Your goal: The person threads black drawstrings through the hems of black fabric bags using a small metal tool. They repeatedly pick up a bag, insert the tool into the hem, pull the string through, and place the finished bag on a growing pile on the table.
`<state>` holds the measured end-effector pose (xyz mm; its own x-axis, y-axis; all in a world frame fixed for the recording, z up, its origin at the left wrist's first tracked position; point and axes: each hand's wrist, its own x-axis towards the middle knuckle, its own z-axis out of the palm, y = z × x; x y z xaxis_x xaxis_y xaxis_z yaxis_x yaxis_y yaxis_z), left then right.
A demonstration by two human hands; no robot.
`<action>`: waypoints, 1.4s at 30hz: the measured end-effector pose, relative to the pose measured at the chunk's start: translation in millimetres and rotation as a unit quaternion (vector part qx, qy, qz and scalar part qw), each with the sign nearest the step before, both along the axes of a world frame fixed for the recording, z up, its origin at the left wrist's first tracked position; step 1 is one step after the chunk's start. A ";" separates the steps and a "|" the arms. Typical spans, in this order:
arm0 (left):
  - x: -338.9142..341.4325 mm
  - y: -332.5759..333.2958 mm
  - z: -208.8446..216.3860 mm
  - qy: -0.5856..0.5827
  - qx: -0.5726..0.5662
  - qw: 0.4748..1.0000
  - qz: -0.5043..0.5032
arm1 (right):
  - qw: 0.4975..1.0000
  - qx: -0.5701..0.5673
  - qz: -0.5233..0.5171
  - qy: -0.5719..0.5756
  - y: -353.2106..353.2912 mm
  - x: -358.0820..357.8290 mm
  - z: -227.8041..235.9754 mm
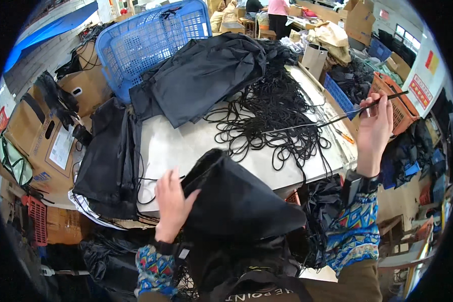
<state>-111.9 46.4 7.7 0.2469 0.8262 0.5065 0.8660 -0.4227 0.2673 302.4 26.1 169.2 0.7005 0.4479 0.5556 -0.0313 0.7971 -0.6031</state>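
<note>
A black fabric bag (236, 201) lies across my lap at the table's near edge, its open mouth toward the upper left. My left hand (171, 201) is beside that mouth, fingers upright and apart from the thumb, which touches the fabric. A thin black cord passes behind these fingers. At the right, my raised right hand (376, 123) pinches a long thin metal rod (332, 121) with a dark end. The rod slants down to the left over a tangled heap of black cords (277, 116). Whether a cord is attached to it, I cannot tell.
Black bags (201, 75) are stacked on the pale table (171, 146), before a blue plastic basket (151, 40). More black fabric (110, 156) hangs at the left by cardboard boxes (45, 146). Orange-handled snips (345, 136) lie near the right edge. People stand far back.
</note>
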 end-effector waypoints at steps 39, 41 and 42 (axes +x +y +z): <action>-51.3 33.6 -77.6 -0.768 -0.031 0.618 0.166 | 0.796 -0.245 -0.109 -0.543 -44.6 -100.2 -106.1; -2.2 24.0 -20.7 -0.925 -0.145 0.328 0.126 | 0.792 -0.271 -0.063 -0.543 -47.1 -109.0 -115.4; 12.3 19.1 -9.4 -0.932 -0.143 0.311 0.116 | 0.795 -0.273 -0.046 -0.540 -48.4 -116.6 -120.1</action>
